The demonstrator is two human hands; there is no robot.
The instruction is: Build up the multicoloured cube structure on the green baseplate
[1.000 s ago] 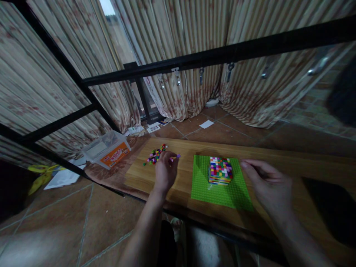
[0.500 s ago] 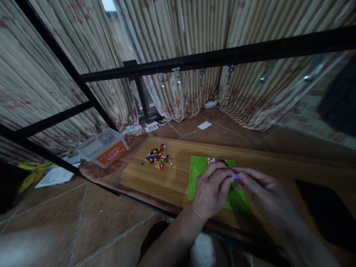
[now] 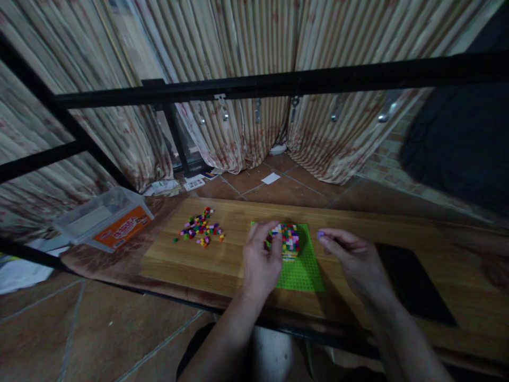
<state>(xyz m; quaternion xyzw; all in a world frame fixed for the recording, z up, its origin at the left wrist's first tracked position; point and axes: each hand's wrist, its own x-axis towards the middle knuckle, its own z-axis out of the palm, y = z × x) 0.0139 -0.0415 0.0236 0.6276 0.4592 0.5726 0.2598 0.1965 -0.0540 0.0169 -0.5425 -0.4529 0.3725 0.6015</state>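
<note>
A multicoloured block of toy bricks (image 3: 290, 240), stacked in layers, stands on the green baseplate (image 3: 301, 277). My left hand (image 3: 260, 260) is curled at the block's left side, its thumb and fingertips against that end and hiding part of it. To the right of the baseplate, my right hand (image 3: 350, 252) is raised, pinching a small purple brick (image 3: 320, 234) between thumb and fingers. Loose small bricks (image 3: 201, 228) of many colours lie scattered on the wooden board to the left.
The wooden board (image 3: 167, 254) carries a dark flat panel (image 3: 413, 281) at the right. A clear plastic box (image 3: 107, 217) with an orange label sits at the left. A black metal bar (image 3: 254, 87) with hooks crosses in front of the curtains. A person's hand (image 3: 489, 260) shows dimly at the right edge.
My hands have moved apart; the purple brick, formerly between both, is now in my right hand alone. The brick block has come into clearer view, and the camera has turned right.
</note>
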